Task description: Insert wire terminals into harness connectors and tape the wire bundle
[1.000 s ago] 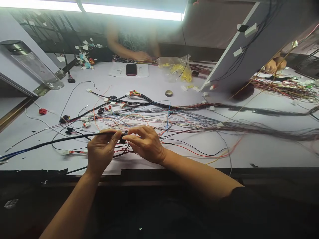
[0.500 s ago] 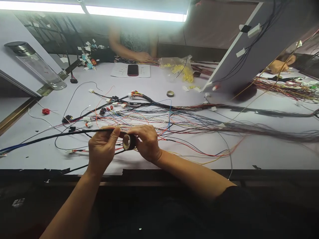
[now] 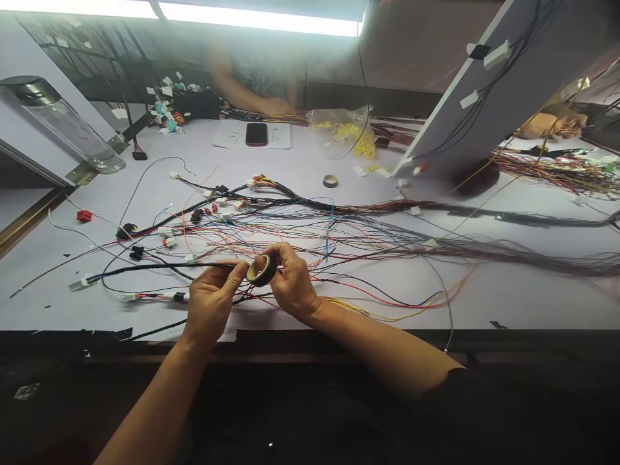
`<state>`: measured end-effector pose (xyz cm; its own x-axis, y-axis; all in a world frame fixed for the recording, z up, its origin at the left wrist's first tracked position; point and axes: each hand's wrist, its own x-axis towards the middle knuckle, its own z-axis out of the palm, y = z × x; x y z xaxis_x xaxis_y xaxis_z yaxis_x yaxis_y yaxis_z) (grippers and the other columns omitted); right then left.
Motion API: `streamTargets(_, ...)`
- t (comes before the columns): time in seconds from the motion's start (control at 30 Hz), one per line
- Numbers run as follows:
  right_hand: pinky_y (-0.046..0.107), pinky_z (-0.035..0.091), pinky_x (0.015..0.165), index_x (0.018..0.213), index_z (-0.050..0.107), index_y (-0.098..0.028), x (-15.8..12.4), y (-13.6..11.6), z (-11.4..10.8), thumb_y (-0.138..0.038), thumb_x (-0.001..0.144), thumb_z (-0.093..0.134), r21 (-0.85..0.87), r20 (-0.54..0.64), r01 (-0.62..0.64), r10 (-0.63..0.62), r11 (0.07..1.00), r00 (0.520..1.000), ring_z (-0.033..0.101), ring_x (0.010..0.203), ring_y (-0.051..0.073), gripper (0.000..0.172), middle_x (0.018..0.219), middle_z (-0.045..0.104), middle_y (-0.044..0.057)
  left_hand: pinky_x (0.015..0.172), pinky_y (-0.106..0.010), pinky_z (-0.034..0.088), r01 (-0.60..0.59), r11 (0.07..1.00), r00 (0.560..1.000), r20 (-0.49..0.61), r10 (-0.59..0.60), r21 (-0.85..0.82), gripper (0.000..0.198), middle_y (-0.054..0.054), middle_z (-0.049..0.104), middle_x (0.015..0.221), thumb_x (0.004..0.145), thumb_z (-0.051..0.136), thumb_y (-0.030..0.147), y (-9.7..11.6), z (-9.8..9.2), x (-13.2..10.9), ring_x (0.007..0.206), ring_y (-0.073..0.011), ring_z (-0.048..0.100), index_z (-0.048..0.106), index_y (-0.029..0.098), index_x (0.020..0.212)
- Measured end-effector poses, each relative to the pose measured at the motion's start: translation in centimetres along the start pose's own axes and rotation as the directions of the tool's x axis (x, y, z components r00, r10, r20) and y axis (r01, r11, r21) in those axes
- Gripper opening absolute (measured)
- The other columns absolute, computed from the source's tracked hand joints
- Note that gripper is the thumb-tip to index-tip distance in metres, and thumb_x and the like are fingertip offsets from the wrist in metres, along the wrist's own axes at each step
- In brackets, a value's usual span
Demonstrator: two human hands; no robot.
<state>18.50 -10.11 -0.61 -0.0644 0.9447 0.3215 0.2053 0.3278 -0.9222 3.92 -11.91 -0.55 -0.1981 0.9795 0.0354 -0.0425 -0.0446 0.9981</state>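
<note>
My left hand (image 3: 213,294) pinches a black-taped wire bundle (image 3: 159,265) between thumb and fingers. The bundle stretches leftward to a white connector (image 3: 87,280) at its end. Just right of that pinch, my right hand (image 3: 293,281) grips a roll of black electrical tape (image 3: 264,274), its hollow core tilted toward me. The roll sits close against the bundle, and whether a strip of tape joins them I cannot make out. Below and behind both hands spread many loose thin wires (image 3: 358,242), and several small connectors lie to the left.
A second tape roll (image 3: 330,181) lies farther back. Beyond it are a phone (image 3: 256,134) on paper and a bag of yellow parts (image 3: 349,132). A glass bottle (image 3: 68,123) stands left; a white panel (image 3: 460,90) rises right. Other people's hands (image 3: 276,106) work across the table.
My left hand has shifted right and slightly down, drawing the bundle rightward so its white end connector now shows. The tape roll has moved slightly right and turned its opening more upward.
</note>
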Motion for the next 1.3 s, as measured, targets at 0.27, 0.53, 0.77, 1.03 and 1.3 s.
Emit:
streamTargets(0.27, 0.029, 0.047, 0.077, 0.079, 0.064, -0.017, 1.3, 0.0, -1.7, -0.035, 0.083, 0.067, 0.085, 0.287, 0.161, -0.179, 0.983, 0.941, 0.059, 0.077, 0.015, 0.018, 0.079, 0.065, 0.003, 0.065, -0.026, 0.051, -0.090, 0.976, 0.995, -0.013, 0.094, 0.199, 0.021, -0.003, 0.068, 0.075, 0.076, 0.071, 0.035, 0.2, 0.1, -0.6, 0.068, -0.0167, 0.064, 0.068, 0.015, 0.084)
streamTargets(0.53, 0.031, 0.046, 0.091, 0.104, 0.062, -0.016, 2.6, -0.4, -5.2, -0.018, 0.088, 0.054, 0.065, 0.550, 0.141, -0.153, 0.988, 0.821, 0.062, 0.100, 0.016, 0.018, 0.105, 0.067, 0.007, 0.068, -0.024, 0.048, -0.253, 0.875, 0.967, 0.081, 0.241, 0.412, 0.013, -0.002, 0.068, 0.079, 0.083, 0.065, 0.030, -0.1, -0.6, -0.4, 0.072, -0.0143, 0.062, 0.068, 0.018, 0.086)
streamTargets(0.77, 0.028, 0.044, 0.075, 0.099, 0.058, -0.015, 2.1, -3.6, -4.3, -0.039, 0.076, 0.074, -0.355, 0.448, 0.269, -0.090, 0.895, 0.890, 0.060, 0.085, 0.017, 0.037, 0.094, 0.065, 0.006, 0.071, -0.027, 0.051, -0.222, 0.892, 0.974, 0.132, 0.183, 0.395, 0.020, -0.004, 0.070, 0.082, 0.080, 0.068, 0.036, 0.3, 0.1, 0.2, 0.076, -0.0180, 0.066, 0.070, 0.017, 0.086)
streamTargets(1.03, 0.025, 0.039, 0.062, 0.098, 0.057, -0.016, 3.8, -5.4, -4.6, -0.016, 0.075, 0.059, -0.572, 0.607, 0.207, 0.240, 0.793, 0.757, 0.058, 0.080, 0.017, 0.023, 0.095, 0.066, 0.004, 0.068, -0.025, 0.049, -0.338, 0.825, 0.914, 0.367, 0.173, 0.454, 0.022, -0.003, 0.071, 0.078, 0.084, 0.060, 0.037, 1.9, 0.3, 0.9, 0.074, -0.0170, 0.066, 0.071, 0.018, 0.084)
streamTargets(1.3, 0.028, 0.043, 0.067, 0.092, 0.065, -0.014, 2.8, -4.4, -3.6, -0.022, 0.084, 0.049, -0.670, 0.609, 0.420, 0.129, 0.612, 0.783, 0.061, 0.083, 0.020, 0.020, 0.096, 0.065, 0.009, 0.058, -0.024, 0.043, -0.599, 0.601, 0.798, 0.457, 0.393, 0.529, 0.019, -0.001, 0.068, 0.068, 0.086, 0.054, 0.029, 2.0, 1.1, 1.3, 0.060, -0.0139, 0.062, 0.066, 0.017, 0.077)
